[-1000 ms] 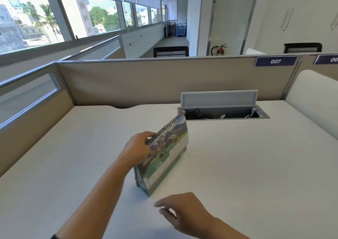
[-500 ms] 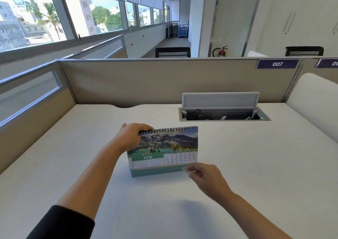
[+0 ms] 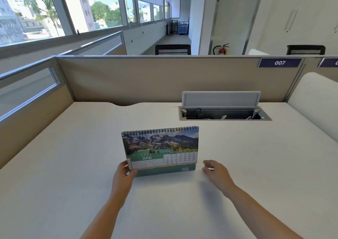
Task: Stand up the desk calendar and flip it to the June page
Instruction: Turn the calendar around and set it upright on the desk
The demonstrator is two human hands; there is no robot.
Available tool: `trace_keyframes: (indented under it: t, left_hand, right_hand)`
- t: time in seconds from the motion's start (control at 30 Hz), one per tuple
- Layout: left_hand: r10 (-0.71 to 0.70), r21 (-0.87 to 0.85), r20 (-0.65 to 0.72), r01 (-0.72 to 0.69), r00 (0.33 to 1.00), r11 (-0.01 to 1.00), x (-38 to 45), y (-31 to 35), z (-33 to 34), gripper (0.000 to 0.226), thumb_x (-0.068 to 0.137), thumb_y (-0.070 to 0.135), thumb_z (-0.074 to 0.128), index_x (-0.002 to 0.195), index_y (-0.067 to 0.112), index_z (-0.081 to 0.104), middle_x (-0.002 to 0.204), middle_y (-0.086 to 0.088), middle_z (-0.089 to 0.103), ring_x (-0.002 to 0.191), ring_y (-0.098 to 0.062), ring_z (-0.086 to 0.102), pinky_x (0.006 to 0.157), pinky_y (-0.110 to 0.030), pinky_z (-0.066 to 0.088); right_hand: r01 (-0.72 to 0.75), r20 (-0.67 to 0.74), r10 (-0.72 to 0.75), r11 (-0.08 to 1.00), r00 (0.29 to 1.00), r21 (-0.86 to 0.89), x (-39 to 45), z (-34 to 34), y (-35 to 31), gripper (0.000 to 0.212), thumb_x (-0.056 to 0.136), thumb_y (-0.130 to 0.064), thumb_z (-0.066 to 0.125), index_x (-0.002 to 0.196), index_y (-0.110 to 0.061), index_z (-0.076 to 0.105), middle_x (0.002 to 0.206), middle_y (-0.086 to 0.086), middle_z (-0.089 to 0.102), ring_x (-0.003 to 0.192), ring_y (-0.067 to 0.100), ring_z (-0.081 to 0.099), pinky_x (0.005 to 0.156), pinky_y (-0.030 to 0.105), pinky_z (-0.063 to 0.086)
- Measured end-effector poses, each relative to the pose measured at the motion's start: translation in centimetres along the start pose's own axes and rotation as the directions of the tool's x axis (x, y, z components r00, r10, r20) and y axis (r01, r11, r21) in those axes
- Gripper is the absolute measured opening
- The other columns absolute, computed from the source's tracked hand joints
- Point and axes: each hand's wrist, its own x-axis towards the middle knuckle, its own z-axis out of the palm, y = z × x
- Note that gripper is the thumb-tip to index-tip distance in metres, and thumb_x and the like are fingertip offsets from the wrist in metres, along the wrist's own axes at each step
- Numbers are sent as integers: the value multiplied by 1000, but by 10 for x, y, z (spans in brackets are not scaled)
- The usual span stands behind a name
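Your left hand [image 3: 123, 174] has its grip on the lower left corner of the desk calendar [image 3: 161, 151]: the thumb lies across the front of the page and the fingers go behind the edge, so you are pinching that corner. Your right hand [image 3: 215, 172] holds nothing; its grip is loose and wide, fingers curled and spread, just beside the calendar's lower right corner and not touching it.

The desk calendar stands upright on the counter [image 3: 256, 165], its green base on the surface and its spiral binding along the top edge. The page facing you shows a mountain and lake photo above a green band that reads JUNE, with the date grid to its right. It sits in the middle of the counter, close in front of you.

Farther back on the counter, to the right, the cable box [image 3: 225, 113] is set into the surface with its grey lid [image 3: 221, 99] raised; plugs and wires show inside. Behind that, the beige partition [image 3: 146, 79] closes off the counter, and a dark label [image 3: 279, 62] on it reads 007.
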Motion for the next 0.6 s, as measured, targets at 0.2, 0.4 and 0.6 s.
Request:
trace_keyframes:
  t: [0.2,0.4,0.6]
  left_hand:
    - [10,84,-1,-9,1000,996,8,-4,-1,17,90,13,51,106,10,57,101,-8,64,90,-21,57,74,-28,43]
    - [26,94,-50,-21,998,995,16,-11,5,8,92,22,47,95,18,54,95,-4,64,89,-22,57,66,-28,43]
    - [-68,17,-23,68,997,998,35,4,9,10,92,12,46,96,14,54,101,-9,63,96,-29,57,85,-41,49]
  right_hand:
    - [79,64,-77,996,995,-36,11,23,-15,29,93,-17,45,119,-12,57,121,9,63,103,21,57,82,23,41]
    - [27,0,-27,998,1000,-48,24,31,-16,28,94,-23,45,113,-7,59,115,14,64,88,23,55,72,25,42]
    - [-96,13,96,993,995,68,51,33,-31,17,95,-26,43,103,-13,52,105,10,59,83,24,54,64,32,49]
